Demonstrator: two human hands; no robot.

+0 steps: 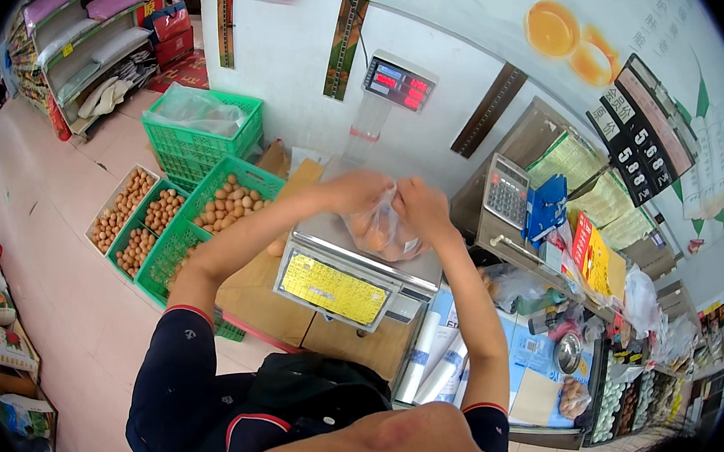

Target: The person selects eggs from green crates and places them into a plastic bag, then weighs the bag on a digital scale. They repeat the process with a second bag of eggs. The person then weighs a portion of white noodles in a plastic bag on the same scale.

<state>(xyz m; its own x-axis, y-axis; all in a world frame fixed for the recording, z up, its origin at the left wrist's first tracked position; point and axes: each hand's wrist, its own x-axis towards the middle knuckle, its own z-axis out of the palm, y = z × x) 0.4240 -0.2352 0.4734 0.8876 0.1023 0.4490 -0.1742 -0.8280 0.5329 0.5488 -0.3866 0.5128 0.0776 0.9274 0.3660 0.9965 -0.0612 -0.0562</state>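
A clear plastic bag of brown eggs (pixel 383 235) rests on the metal pan of a weighing scale (pixel 333 287), whose front carries a yellow panel of keys. My left hand (pixel 360 192) is closed on the gathered top of the bag from the left. From the right, my right hand (pixel 422 206) pinches the same neck of plastic, close to the other hand. The fingertips are partly hidden, so I cannot tell whether the neck is tied. Behind the bag, the scale's display (pixel 399 82) glows red on its post.
Green crates of eggs (pixel 228 203) stand left of the scale, beside a white crate of eggs (pixel 124 208). Stacked green baskets (pixel 205 126) sit behind them. To the right are a calculator (pixel 507 191), a price sign (pixel 640 136), rolls of bags (pixel 444 367) and a metal bowl (pixel 568 352).
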